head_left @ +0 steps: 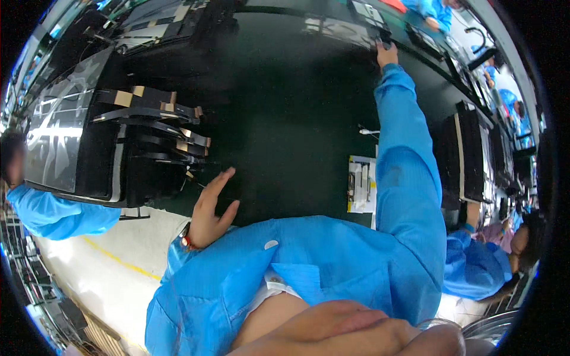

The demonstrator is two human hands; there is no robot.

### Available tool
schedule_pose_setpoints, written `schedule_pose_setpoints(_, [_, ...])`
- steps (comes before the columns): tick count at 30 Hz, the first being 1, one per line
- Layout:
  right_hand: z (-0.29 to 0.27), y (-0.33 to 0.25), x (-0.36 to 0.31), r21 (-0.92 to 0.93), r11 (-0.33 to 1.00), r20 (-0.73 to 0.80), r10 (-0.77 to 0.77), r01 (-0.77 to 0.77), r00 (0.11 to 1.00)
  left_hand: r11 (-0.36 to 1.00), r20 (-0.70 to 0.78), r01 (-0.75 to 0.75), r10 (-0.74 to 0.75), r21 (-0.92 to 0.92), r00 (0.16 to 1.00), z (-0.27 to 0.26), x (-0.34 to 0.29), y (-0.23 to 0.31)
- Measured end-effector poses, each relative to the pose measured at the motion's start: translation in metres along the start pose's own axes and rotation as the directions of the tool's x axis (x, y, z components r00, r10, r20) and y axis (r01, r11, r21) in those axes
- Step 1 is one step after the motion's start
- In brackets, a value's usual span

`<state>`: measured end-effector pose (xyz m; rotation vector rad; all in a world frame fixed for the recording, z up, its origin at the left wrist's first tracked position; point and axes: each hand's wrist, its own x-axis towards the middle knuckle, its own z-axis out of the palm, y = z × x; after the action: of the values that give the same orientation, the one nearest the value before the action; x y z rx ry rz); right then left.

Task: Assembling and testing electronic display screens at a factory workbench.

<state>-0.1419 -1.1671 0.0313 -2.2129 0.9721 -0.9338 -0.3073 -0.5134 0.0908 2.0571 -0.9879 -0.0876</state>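
My left hand (211, 210) is open at the near left edge of the dark green table (285, 130), its thumb and fingers spread and nothing in them. Just beyond its fingertips, black flexible strips (160, 121) with tan ends stick out from a stack of black panels (74, 127). My right arm stretches to the far right of the table. There my right hand (387, 56) has its fingers closed round a small black object (386, 44), too small and dark to name. A flat dark item with a pale top (369, 13) lies beyond it.
Beside my right forearm lie a yellow-edged card (361, 184) and a short white cable (368, 131). More black panels (469, 151) are stacked at the right. Other black frames (157, 26) stand at the far left. People in blue coats work at the left (62, 210), right (478, 264) and far right (433, 15).
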Motion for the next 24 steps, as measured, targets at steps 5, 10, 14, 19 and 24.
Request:
schedule_pose_setpoints(5, [-0.091, -0.075, -0.045, -0.621, 0.744, 0.251, -0.110, 0.247, 0.962, 0.932, 0.239, -0.040, 0.134, -0.360, 0.962, -0.062, -0.035, 0.012])
schedule_pose_setpoints(10, [-0.089, -0.010, -0.098, -0.722, 0.677, 0.536, 0.419, 0.141, 0.733, 0.384, 0.142, -0.213, 0.714, -0.899, 0.685, -0.129, -0.051, 0.016])
schedule_pose_setpoints(14, [-0.110, -0.032, -0.096, -0.593, 0.573, 0.292, -0.502, 0.566, 0.814, 0.513, -0.559, -0.686, 0.405, -0.516, 0.723, -0.202, -0.094, 0.022])
schedule_pose_setpoints(19, [-0.146, -0.310, -0.289, 0.389, 0.593, 0.196, -0.801, 0.705, 0.566, 0.964, -0.912, 0.085, 0.205, 0.250, 0.356, -0.286, -0.051, -0.024])
schedule_pose_setpoints(24, [-0.150, -0.403, -0.414, 0.815, 0.564, 0.503, -0.802, 0.130, 0.323, 0.918, -0.828, 0.320, 0.018, 0.237, 0.560, -0.360, -0.052, -0.076])
